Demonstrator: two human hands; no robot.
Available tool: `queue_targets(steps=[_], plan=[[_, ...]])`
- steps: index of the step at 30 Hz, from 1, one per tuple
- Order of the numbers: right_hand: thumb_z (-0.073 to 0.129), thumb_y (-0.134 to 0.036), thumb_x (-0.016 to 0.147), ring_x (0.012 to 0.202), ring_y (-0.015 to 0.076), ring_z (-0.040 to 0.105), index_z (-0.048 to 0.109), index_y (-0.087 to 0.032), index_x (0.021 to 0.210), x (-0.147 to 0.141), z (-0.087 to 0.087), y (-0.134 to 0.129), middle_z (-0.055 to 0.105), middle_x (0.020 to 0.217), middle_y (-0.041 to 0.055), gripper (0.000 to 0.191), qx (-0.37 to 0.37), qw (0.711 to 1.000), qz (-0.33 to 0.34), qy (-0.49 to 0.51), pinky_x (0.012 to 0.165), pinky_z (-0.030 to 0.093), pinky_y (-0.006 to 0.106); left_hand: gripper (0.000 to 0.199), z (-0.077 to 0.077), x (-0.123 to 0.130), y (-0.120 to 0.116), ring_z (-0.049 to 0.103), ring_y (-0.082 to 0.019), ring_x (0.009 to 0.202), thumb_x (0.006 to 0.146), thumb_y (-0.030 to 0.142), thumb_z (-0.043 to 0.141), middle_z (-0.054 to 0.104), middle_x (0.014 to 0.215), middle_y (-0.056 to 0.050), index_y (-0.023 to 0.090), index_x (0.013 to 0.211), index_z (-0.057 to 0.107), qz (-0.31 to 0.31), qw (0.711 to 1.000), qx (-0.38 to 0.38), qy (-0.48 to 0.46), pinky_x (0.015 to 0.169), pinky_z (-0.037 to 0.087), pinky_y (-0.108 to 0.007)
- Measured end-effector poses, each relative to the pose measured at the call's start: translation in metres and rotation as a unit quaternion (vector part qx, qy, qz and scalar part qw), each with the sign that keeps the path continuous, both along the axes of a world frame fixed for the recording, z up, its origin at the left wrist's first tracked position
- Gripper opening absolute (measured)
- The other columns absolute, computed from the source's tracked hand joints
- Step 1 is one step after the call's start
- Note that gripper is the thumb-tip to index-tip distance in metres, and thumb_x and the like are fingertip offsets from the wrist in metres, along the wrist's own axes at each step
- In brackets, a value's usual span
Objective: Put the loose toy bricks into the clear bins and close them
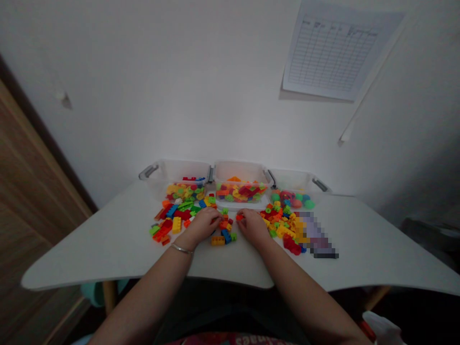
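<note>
My left hand [205, 224], with a silver bangle on its wrist, is closed, its fingertips against a small cluster of orange and red building bricks [225, 223]. What lies inside its fingers is hidden. Just right of the cluster, my right hand [254, 229] pinches a red-orange building brick [239, 217]. Below the cluster, between the hands, lie a blue brick [226, 235], an orange-yellow brick [217, 240] and a green piece [234, 236]. Loose bricks in mixed colours spread beside both hands, including a yellow brick [177, 224] on the left and red pieces [292, 244] on the right.
Along the wall stand three clear bins: left [154, 184], middle [242, 170] and right [287, 178], holding coloured pieces. A white lid [247, 206] lies before the middle one. A blurred-out flat object [319, 235] rests on the white table [370, 239] at right.
</note>
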State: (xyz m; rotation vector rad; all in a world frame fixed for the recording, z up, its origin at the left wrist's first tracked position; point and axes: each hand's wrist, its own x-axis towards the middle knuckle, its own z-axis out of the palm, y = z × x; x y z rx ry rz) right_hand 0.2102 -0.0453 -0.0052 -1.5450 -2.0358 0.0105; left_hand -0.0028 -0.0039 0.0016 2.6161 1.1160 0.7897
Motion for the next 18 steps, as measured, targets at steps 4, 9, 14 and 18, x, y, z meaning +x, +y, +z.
queue_targets(steps=[4, 9, 14, 18], plan=[[0.053, -0.024, 0.088, 0.096, 0.0236, 0.061, 0.063, -0.019, 0.102, 0.011, 0.004, 0.007, 0.068, 0.101, 0.0102, 0.018, 0.12, 0.989, -0.007, 0.09, 0.088, 0.049, 0.037, 0.019, 0.0, -0.001, 0.001, 0.062, -0.021, 0.091, 0.093, 0.02, 0.052, 0.072, 0.091, -0.008, 0.016, 0.09, 0.071, -0.008, 1.0, 0.006, -0.003, 0.086, 0.046, -0.033], [0.051, -0.034, 0.09, 0.1, 0.0242, 0.059, 0.063, -0.018, 0.104, 0.024, 0.026, 0.019, 0.068, 0.103, 0.0104, 0.024, 0.26, 0.954, -0.034, 0.146, 0.093, 0.045, 0.042, 0.021, 0.001, -0.001, 0.0, 0.062, -0.02, 0.09, 0.093, 0.02, 0.051, 0.072, 0.09, -0.007, 0.017, 0.091, 0.071, -0.014, 1.0, 0.017, 0.001, 0.083, 0.046, -0.032], [0.05, -0.037, 0.09, 0.104, 0.0249, 0.056, 0.066, -0.019, 0.103, 0.026, 0.054, 0.036, 0.068, 0.104, 0.0097, 0.027, 0.264, 0.944, -0.086, 0.177, 0.096, 0.042, 0.043, 0.021, 0.002, -0.002, 0.0, 0.062, -0.02, 0.088, 0.093, 0.021, 0.051, 0.072, 0.089, -0.007, 0.017, 0.09, 0.072, -0.013, 1.0, 0.014, 0.001, 0.082, 0.046, -0.032], [0.052, -0.034, 0.088, 0.105, 0.0251, 0.057, 0.066, -0.017, 0.104, 0.025, 0.067, 0.052, 0.069, 0.105, 0.0101, 0.027, 0.218, 0.951, -0.109, 0.191, 0.097, 0.041, 0.041, 0.021, -0.001, -0.002, 0.002, 0.062, -0.021, 0.089, 0.093, 0.021, 0.051, 0.072, 0.089, -0.007, 0.018, 0.091, 0.072, -0.019, 1.0, 0.018, -0.003, 0.084, 0.046, -0.033]])
